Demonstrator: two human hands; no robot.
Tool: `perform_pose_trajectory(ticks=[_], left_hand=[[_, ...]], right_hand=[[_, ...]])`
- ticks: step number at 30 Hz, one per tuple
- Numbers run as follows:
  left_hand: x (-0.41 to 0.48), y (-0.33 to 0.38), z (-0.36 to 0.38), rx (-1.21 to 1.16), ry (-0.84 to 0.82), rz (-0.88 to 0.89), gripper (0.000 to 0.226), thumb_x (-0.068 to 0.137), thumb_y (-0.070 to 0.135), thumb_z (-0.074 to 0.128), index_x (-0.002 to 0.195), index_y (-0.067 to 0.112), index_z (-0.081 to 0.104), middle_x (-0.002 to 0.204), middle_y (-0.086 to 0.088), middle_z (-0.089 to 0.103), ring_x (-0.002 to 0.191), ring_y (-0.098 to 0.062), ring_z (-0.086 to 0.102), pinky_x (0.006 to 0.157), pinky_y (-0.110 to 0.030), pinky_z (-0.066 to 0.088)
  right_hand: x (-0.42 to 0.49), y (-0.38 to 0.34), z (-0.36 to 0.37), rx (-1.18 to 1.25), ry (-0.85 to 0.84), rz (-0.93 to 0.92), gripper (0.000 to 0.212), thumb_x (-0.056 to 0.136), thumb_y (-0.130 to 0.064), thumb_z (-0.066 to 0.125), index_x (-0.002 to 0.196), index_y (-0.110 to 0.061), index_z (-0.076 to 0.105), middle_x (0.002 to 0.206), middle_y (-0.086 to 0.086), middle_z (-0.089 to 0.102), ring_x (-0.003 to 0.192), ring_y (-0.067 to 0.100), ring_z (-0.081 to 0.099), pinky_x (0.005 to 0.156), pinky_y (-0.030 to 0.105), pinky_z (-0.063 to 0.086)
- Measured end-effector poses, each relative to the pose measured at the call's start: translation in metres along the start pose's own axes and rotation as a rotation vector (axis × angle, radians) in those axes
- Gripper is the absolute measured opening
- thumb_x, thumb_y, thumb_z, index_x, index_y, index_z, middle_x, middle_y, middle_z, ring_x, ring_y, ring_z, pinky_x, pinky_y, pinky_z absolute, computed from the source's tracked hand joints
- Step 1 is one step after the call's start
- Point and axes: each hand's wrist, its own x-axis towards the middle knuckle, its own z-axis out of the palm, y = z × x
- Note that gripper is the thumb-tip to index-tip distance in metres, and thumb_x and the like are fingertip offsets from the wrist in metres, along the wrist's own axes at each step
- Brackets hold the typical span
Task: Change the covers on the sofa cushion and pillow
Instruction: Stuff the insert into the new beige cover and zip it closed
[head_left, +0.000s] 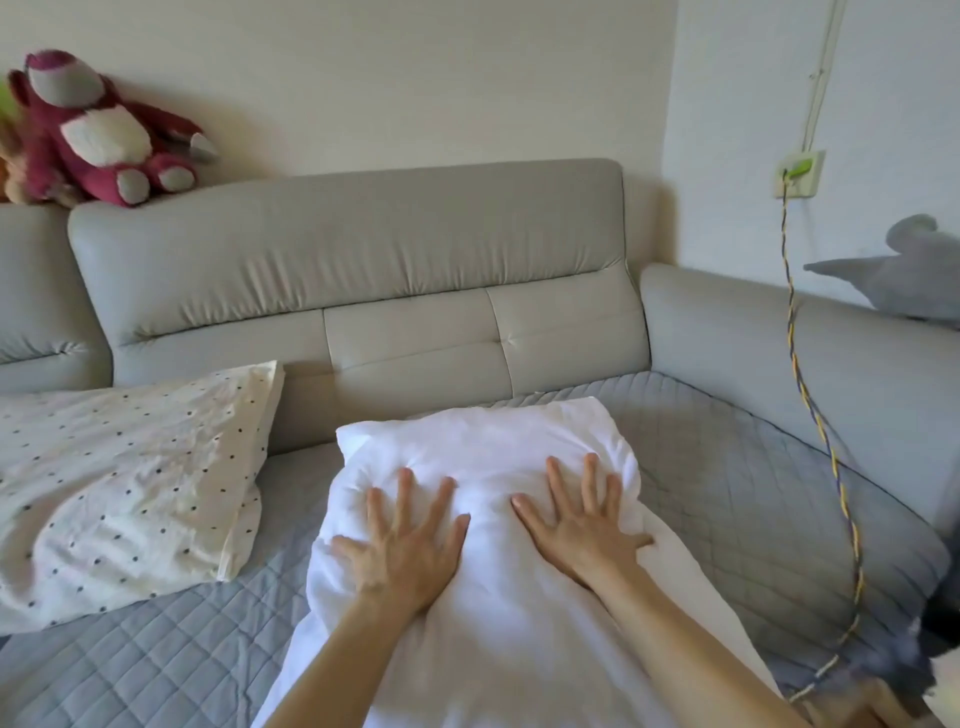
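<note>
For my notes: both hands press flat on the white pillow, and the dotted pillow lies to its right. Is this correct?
Not quite. The head view shows the dotted pillow to the left of the white pillow. The left hand and right hand do press flat on the white one.

Both hands press flat, fingers spread, on the white pillow (483, 525): left hand (402, 545), right hand (582, 525). A dotted pillow (124, 478) lies to the left on the sofa (363, 270).
</note>
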Motion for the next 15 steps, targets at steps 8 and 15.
perform_pose_trajectory(ticks=[8,15], left_hand=[[0.036,0.002,-0.028,-0.081,-0.151,0.060,0.058,0.082,0.080,0.011,0.131,0.059,0.033,0.137,0.009,0.055,0.124,-0.028,0.052,0.100,-0.054,0.029],[-0.004,-0.026,-0.048,-0.125,-0.071,0.265,0.049,0.087,0.072,0.008,0.123,0.059,0.040,0.120,0.022,0.058,0.113,-0.015,0.058,0.094,-0.044,0.041]], right_hand=[[0.016,0.001,-0.019,0.050,-0.036,0.031,0.099,0.061,-0.101,0.008,0.144,-0.054,0.033,0.159,-0.006,0.028,0.143,0.034,0.028,0.113,0.055,0.026],[-0.012,0.026,-0.079,0.299,0.072,0.014,0.077,0.069,-0.095,0.033,0.092,-0.035,0.075,0.105,-0.004,0.069,0.106,0.022,0.062,0.098,0.041,0.045]])
